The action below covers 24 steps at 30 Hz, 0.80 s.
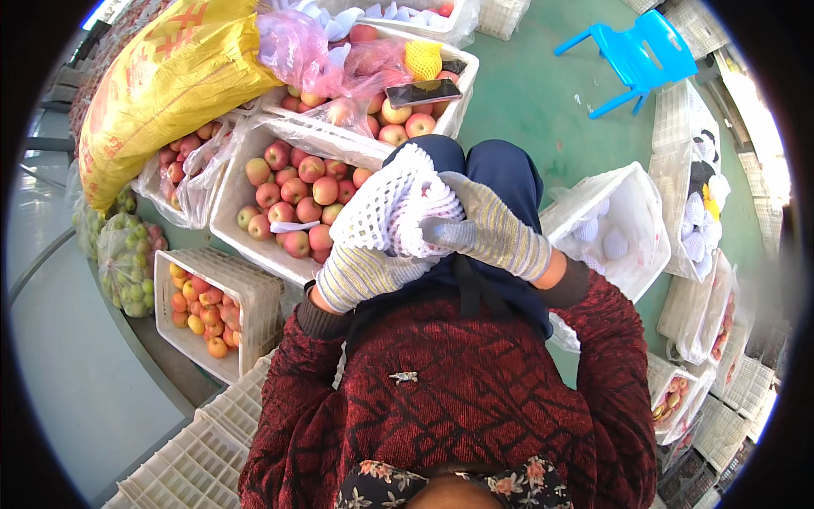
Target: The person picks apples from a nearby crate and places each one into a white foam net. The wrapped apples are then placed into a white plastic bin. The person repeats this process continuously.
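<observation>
Over my lap, my left hand, in a striped knit glove, holds a white foam fruit net from below. My right hand, gloved the same way, grips the bunched part of the white netting from the right, its thumb across the front. A bit of pink shows through the mesh near the top; what lies inside is mostly hidden. Just left of my hands stands a white plastic crate of loose red-yellow apples, with a strip of pale foam on them.
A smartphone and a yellow foam net lie on apples in the crate ahead. A yellow woven sack leans at left. To my right, a lined crate holds white-netted pieces. A blue plastic chair stands ahead right.
</observation>
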Each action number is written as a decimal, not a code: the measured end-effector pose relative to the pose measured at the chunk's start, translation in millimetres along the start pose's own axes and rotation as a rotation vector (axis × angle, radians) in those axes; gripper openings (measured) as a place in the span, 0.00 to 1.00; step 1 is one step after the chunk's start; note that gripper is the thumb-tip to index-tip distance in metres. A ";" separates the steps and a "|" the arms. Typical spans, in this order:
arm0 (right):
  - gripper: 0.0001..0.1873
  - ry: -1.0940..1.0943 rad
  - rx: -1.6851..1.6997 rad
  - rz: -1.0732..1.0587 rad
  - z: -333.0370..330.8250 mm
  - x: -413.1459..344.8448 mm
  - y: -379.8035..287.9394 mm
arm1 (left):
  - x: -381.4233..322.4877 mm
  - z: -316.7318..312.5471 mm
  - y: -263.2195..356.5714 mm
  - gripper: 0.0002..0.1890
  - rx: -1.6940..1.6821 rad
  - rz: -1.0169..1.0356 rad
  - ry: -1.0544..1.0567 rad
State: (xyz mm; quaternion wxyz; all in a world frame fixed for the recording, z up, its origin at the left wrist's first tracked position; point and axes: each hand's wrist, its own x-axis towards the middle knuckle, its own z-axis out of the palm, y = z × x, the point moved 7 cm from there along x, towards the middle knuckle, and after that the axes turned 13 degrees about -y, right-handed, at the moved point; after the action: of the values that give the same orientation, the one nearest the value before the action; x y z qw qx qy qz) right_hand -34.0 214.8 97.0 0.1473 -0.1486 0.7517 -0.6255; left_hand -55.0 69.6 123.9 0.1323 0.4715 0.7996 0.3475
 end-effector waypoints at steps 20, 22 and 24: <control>0.26 -0.489 1.437 0.161 74.7 -12.2 53.3 | -103.2 96.0 -84.0 0.28 -1.045 -0.151 -0.341; 0.24 -0.626 1.450 0.013 74.0 -12.9 33.9 | -92.1 81.5 -66.7 0.28 -0.987 -0.070 -0.364; 0.23 -0.556 1.160 0.083 66.7 -16.0 36.7 | -80.9 69.3 -51.4 0.29 -0.955 -0.018 -0.376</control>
State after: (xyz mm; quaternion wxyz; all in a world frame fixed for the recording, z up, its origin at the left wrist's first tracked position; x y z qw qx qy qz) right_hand 6.3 167.9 49.9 0.4171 -0.1722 0.2304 -0.8621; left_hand -9.5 14.8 29.4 0.4775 0.4057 0.5181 0.5822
